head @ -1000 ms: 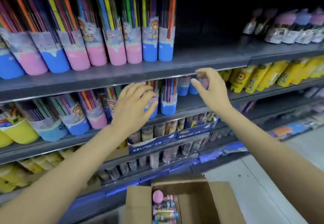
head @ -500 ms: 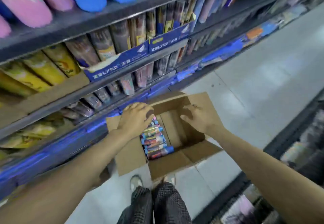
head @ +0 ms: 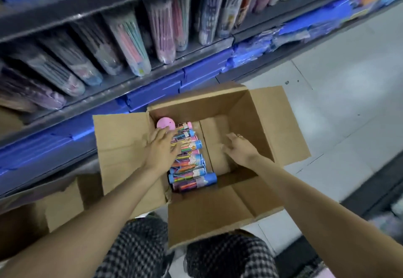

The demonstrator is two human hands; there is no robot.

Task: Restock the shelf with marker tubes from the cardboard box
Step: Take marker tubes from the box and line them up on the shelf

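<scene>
An open cardboard box [head: 262,123] stands on the floor below me. Several marker tubes [head: 193,168] with blue and pink ends lie stacked along its left side, and one pink tube end [head: 166,123] points up at the far corner. My left hand [head: 161,150] is down on the upper tubes with its fingers spread and straight. Over the bare right half of the box hovers my right hand [head: 238,148], fingers loose and holding nothing. The shelf [head: 122,81] rises just behind the box.
Clear packs of pens [head: 133,46] lean along the low shelf, with blue boxes [head: 152,91] on the level beneath. More cardboard [head: 62,201] lies at the left. Tiled floor [head: 333,107] stretches to the right. My checked trouser legs [head: 135,253] stand at the box's near flap.
My view dropped from the upper shelves to the box on the floor. Both hands came down from the shelf into the box, the left one onto the tubes.
</scene>
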